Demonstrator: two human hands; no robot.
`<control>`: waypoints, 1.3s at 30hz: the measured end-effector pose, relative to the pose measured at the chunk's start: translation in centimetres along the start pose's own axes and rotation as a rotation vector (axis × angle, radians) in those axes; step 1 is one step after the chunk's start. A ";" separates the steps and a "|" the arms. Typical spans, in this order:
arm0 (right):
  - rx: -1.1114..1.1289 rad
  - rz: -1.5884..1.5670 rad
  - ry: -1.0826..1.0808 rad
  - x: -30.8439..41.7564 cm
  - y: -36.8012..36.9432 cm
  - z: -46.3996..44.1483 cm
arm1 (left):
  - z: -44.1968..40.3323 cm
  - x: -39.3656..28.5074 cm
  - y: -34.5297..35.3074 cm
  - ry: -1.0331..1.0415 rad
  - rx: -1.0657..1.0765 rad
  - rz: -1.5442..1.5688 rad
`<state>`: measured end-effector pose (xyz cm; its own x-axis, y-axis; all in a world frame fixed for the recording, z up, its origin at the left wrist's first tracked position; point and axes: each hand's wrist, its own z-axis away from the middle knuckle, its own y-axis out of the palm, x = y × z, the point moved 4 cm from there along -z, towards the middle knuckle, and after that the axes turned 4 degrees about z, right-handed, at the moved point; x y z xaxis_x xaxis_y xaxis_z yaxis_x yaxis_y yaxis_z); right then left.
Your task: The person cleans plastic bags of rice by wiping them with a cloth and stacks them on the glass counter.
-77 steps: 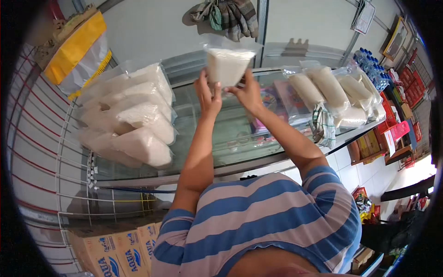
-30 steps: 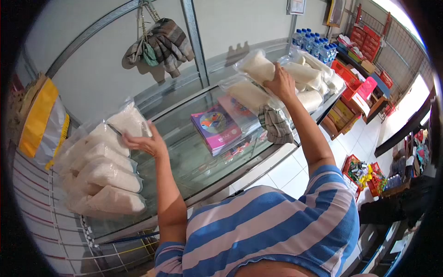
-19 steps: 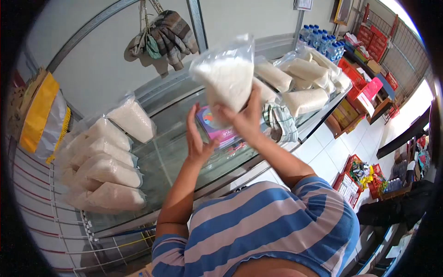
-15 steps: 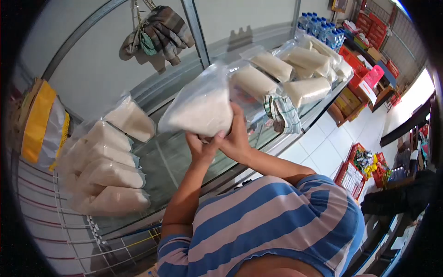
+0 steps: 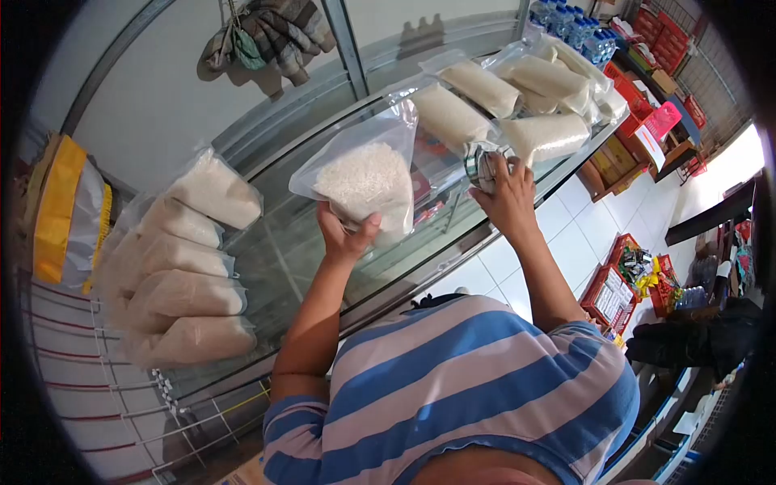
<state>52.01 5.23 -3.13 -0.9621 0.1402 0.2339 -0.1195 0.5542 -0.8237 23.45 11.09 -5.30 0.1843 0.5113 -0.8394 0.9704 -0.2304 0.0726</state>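
Note:
My left hand (image 5: 346, 234) grips the lower edge of a clear plastic bag of rice (image 5: 368, 179), its thumb on the near face. The bag tilts over the glass counter (image 5: 279, 271), its loose plastic top pointing up. Farther right, my right hand (image 5: 512, 198) has its fingers closed on a checked cloth (image 5: 480, 162), which is bunched up and partly hidden under them. Right behind the cloth lie filled rice bags (image 5: 550, 136) on the counter.
Several more rice bags (image 5: 190, 295) are stacked at the counter's left end. Bottled water (image 5: 570, 28) stands at the far right end. A wire rack (image 5: 121, 404) is at lower left, and red crates (image 5: 610, 295) sit on the tiled floor. A plaid cloth (image 5: 271, 40) hangs on the wall.
My right hand has left the rice bag, moved right and closed on the checked cloth. The bag stays in my left hand and now shows its grains more clearly.

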 end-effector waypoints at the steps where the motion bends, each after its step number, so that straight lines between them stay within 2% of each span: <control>1: 0.062 -0.050 0.013 -0.8 0.6 0.1 | 0.0 -0.6 0.0 0.039 -0.041 0.017; 4: 0.234 -0.199 0.055 -1.9 2.4 0.1 | -0.3 -2.6 0.3 0.170 -0.153 0.067; 6: 0.303 -0.694 0.342 0.0 -2.1 -1.7 | -0.9 -3.7 0.7 0.183 -0.176 0.028; 7: 0.304 -0.696 0.342 1.4 -4.1 -2.7 | -1.2 -4.2 1.0 0.198 -0.197 -0.001; 9: -0.076 -1.187 0.058 5.3 -9.2 -4.5 | -1.1 -4.9 1.2 0.219 -0.232 -0.058; 11: -0.286 -0.848 -0.294 9.6 -13.6 -5.6 | -1.0 -4.7 0.9 0.246 -0.212 -0.084; 12: -0.454 -0.659 -0.552 12.1 -14.9 -6.3 | -0.8 -4.4 0.6 0.270 -0.199 -0.111; 14: -0.354 -0.548 -0.700 16.9 -14.6 -6.5 | -0.8 -3.2 -0.1 0.331 -0.162 -0.155; 16: -0.153 -0.310 -0.823 20.3 -11.1 -6.5 | 0.9 1.0 -2.0 0.442 -0.299 -0.146; 17: -0.040 -0.229 -0.850 21.0 -9.1 -6.5 | 0.7 -0.4 -1.9 0.382 -0.289 -0.424; 19: -0.167 -0.324 -0.799 20.9 -8.2 -7.1 | 0.4 -1.6 -2.0 0.407 -0.234 -0.344; 21: -0.218 -0.356 -0.771 19.4 -9.1 -7.1 | 0.0 -0.8 -3.1 0.136 -0.138 -0.369; 22: -0.236 -0.313 -0.746 18.4 -8.9 -6.9 | -0.3 -3.0 -1.1 0.471 -0.245 -0.485; 24: -0.449 -0.531 -0.579 16.0 -8.1 -6.0 | -0.4 -4.3 -0.1 0.328 -0.236 -0.331; 26: -0.480 -0.779 -0.478 14.5 -5.3 -4.8 | -0.3 -3.6 -0.5 0.388 -0.210 -0.320; 27: -0.484 -0.772 -0.486 14.5 -4.4 -3.8 | -0.2 -3.0 -0.8 0.438 -0.196 -0.326; 29: -0.669 -0.891 -0.491 14.2 -3.4 -0.6 | -0.1 -2.4 -1.1 0.532 -0.169 -0.346; 30: -0.675 -0.859 -0.560 14.2 -2.3 1.1 | -0.2 -2.8 -0.8 0.534 -0.170 -0.345; 32: -0.628 -0.836 -0.669 13.7 -0.9 3.8 | -0.5 -4.2 0.3 0.387 -0.191 -0.136; 34: -0.454 -0.708 -0.767 12.4 0.5 6.0 | -0.7 -4.8 1.2 0.235 -0.207 0.077; 35: -0.456 -0.696 -0.771 11.2 0.9 6.5 | -0.8 -4.7 1.4 0.239 -0.206 0.088; 39: 0.077 -0.689 -0.740 8.1 3.1 6.4 | -0.5 -4.9 0.9 0.442 -0.193 -0.202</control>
<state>42.32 2.86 -7.12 -0.5850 -0.7480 0.3135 -0.6960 0.2646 -0.6675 23.45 8.81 -0.80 -0.0013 0.8399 -0.5427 0.9969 0.0440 0.0658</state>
